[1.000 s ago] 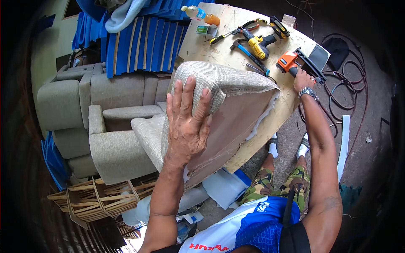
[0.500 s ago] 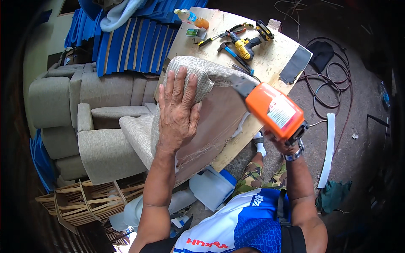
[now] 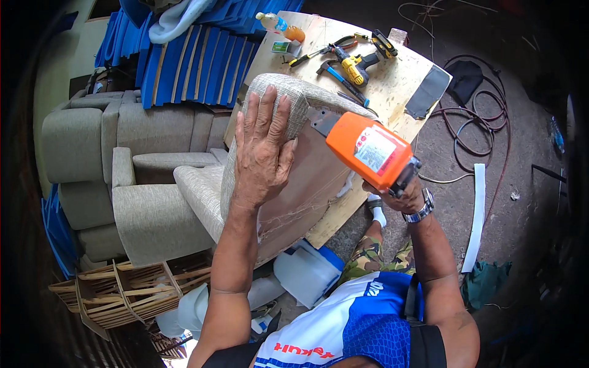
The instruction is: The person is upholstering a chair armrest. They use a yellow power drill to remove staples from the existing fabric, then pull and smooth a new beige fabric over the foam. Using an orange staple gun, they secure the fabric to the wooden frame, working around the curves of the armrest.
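Left hand [image 3: 262, 153] lies flat on the cushion [image 3: 288, 159]; right hand [image 3: 399, 193], at three o'clock, grips an orange stapler [image 3: 368, 150] against it.

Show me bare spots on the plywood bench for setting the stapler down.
Free: the plywood bench between the yellow drill and the grey patch. Crowded: the far edge with pliers, hammer, bottle. The upholstered panel under the left hand covers the near half.

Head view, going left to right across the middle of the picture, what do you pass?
Beige sofa sections → left hand flat on the fabric-covered cushion panel → orange staple gun gripped in the right hand → coiled hose on the ground.
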`<action>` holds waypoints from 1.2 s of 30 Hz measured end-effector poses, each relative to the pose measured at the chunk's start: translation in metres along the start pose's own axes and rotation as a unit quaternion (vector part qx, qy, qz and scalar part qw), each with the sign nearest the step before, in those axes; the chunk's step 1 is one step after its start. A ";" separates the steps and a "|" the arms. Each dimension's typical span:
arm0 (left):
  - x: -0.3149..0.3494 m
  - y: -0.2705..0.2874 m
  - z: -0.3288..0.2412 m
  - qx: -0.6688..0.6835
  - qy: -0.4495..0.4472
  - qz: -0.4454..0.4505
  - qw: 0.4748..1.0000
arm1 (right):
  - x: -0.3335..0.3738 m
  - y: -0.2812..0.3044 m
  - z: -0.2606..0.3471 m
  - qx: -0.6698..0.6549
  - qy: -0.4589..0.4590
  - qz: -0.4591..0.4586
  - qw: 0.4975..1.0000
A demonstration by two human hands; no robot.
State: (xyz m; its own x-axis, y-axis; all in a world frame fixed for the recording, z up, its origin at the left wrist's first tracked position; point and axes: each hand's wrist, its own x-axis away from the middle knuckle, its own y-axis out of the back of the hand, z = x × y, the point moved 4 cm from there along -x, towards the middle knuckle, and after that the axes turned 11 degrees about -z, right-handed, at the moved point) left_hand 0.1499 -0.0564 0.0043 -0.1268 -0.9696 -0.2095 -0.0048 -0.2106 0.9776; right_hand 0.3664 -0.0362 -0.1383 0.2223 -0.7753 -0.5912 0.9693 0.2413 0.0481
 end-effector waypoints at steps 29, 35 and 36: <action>-0.005 -0.004 -0.001 -0.033 0.019 -0.054 0.998 | 0.058 -0.007 -0.286 0.488 -0.275 0.109 0.821; -0.002 0.001 0.002 -0.001 0.027 -0.049 0.998 | 0.038 -0.059 -0.228 0.322 -0.180 -0.095 0.925; -0.002 0.004 0.002 0.009 0.030 -0.046 0.998 | 0.035 -0.069 -0.198 0.235 -0.158 -0.159 0.946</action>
State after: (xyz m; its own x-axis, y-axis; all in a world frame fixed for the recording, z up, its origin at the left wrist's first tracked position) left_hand 0.1484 -0.0553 0.0090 -0.0649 -0.9523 -0.2981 -0.0311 -0.2966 0.9545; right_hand 0.2868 0.0356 -0.3223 -0.1395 -0.9185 -0.3701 0.9156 -0.2619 0.3050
